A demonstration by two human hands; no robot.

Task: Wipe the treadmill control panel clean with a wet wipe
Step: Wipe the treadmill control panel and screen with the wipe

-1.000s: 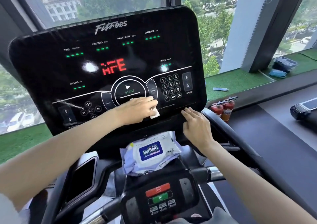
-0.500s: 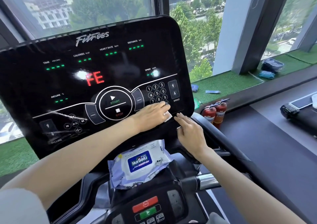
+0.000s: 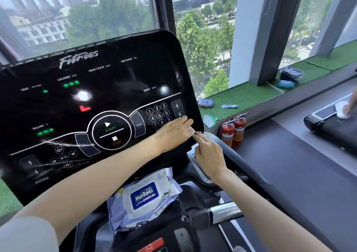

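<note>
wet wipe (image 3: 190, 131) mostly hidden under left hand (image 3: 173, 134), control panel (image 3: 125, 74) left edge cropped

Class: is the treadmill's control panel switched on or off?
On: green lights and a red readout glow on the control panel.

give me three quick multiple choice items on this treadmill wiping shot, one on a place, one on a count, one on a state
1. Where does the wet wipe sit?
A. under the left hand, at the control panel's lower right corner
B. on the START button
C. in the right hand

2. How many fire extinguishers stand by the window ledge?
A. one
B. two
C. four

3. What is the right hand doing?
A. gripping the wipe pack
B. fingertips at the panel's lower edge, holding nothing
C. pressing STOP

Answers: 1 A, white wipe peeks out beneath the left fingers. 2 B, two red cylinders side by side. 3 B, the open fingers reach the edge; the wipe pack lies untouched below.
</note>
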